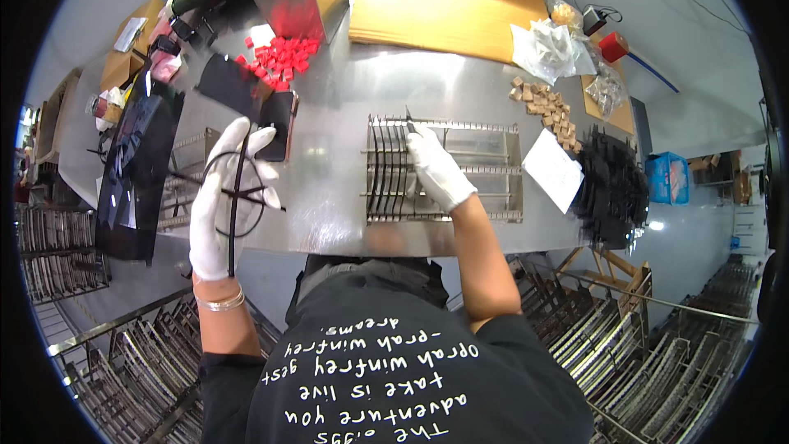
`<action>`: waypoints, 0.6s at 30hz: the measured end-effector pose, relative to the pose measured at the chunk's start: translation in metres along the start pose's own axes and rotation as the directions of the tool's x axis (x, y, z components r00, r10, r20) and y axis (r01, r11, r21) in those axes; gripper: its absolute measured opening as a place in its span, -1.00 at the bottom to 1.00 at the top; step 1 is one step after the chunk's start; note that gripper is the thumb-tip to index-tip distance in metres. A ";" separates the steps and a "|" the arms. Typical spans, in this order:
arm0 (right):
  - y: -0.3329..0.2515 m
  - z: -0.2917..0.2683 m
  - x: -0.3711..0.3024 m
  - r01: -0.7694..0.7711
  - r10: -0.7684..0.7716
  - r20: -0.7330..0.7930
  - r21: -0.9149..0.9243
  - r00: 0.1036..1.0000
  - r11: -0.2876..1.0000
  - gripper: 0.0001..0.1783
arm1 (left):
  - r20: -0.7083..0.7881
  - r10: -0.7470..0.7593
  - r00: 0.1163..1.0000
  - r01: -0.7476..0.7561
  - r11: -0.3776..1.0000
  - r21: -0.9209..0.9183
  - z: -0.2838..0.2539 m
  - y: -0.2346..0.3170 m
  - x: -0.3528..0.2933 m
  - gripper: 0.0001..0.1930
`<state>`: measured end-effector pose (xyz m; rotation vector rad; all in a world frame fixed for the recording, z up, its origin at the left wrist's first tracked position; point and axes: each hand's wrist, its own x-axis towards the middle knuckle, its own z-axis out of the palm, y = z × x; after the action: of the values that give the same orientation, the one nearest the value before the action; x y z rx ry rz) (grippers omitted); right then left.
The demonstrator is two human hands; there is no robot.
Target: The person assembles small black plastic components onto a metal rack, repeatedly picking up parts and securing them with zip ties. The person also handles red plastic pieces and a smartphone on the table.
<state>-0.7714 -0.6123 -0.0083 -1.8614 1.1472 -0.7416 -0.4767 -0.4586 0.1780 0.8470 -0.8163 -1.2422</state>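
My left hand [215,205], in a white glove, is raised at the left of the steel table and closed on a thin black ring-shaped part [233,234] with crossing bars and a long strip. My right hand [437,171], also gloved, reaches over a metal slotted rack [514,170]. Its fingers are closed at a thin black strip [410,125] standing in the rack; the glove hides most of that strip. Several similar curved black strips [386,166] stand side by side in the rack's left part, to the left of my right hand.
Red blocks [283,60] lie by a metal box at the back left. Small brown blocks [542,103], a white sheet [552,171] and a pile of black parts [610,189] lie to the right. A cardboard sheet [444,8] covers the back. Metal racks [682,362] flank me.
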 end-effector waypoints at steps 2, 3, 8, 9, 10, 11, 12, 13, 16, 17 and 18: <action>0.001 0.005 0.003 0.009 -0.009 0.036 -0.007 0.999 1.000 -0.35 | -0.017 -0.023 1.000 0.024 0.993 0.115 0.002 0.004 -0.004 -0.28; -0.041 -0.017 -0.006 -0.313 0.267 0.209 0.232 0.941 0.921 -0.30 | -0.015 -0.024 1.000 0.025 0.995 0.098 0.002 0.005 -0.008 -0.28; -0.129 -0.036 -0.015 -0.002 0.021 0.030 -0.524 0.999 0.852 0.07 | 0.179 -0.182 0.967 0.185 0.983 0.002 0.017 0.001 0.011 -0.38; -0.144 -0.046 -0.013 0.220 -0.252 -0.026 -0.403 0.967 0.888 0.08 | 0.152 -0.306 0.940 0.305 0.952 0.028 0.016 0.002 0.006 -0.41; -0.166 -0.055 -0.013 0.471 -0.493 -0.045 -0.233 0.869 0.851 0.01 | 0.123 -0.421 0.899 0.418 0.907 0.052 0.015 0.002 0.002 -0.44; -0.166 -0.048 -0.020 0.494 -0.495 -0.054 -0.036 0.867 0.869 -0.04 | 0.278 -0.521 0.807 0.493 0.853 0.169 0.027 0.009 0.012 -0.46; -0.164 -0.041 -0.028 0.502 -0.499 -0.063 0.163 0.864 0.849 -0.09 | 0.423 -0.602 0.677 0.517 0.798 0.309 0.039 0.015 0.019 -0.44; -0.154 -0.051 -0.029 0.359 -0.419 0.120 0.339 0.900 0.869 -0.14 | 0.553 -0.652 0.519 0.480 0.758 0.442 0.048 0.019 0.029 -0.40; -0.114 -0.079 -0.038 -0.296 0.154 0.358 0.388 0.921 0.873 -0.21 | 0.485 -0.658 0.576 0.262 0.711 0.653 0.022 0.033 0.020 -0.28; -0.085 -0.092 -0.041 -0.386 0.176 0.375 0.614 0.910 0.688 -0.41 | 0.462 -0.616 0.638 0.225 0.723 0.654 0.005 0.035 0.016 -0.20; -0.056 -0.102 -0.042 -0.444 0.188 0.403 0.783 0.895 0.435 -0.48 | 0.340 -0.577 0.743 0.416 0.796 0.441 -0.006 0.031 0.004 -0.20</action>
<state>-0.8462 -0.5932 0.0885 -0.7842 0.6852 -0.6397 -0.4566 -0.4578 0.2030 1.1205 -1.2643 -1.8718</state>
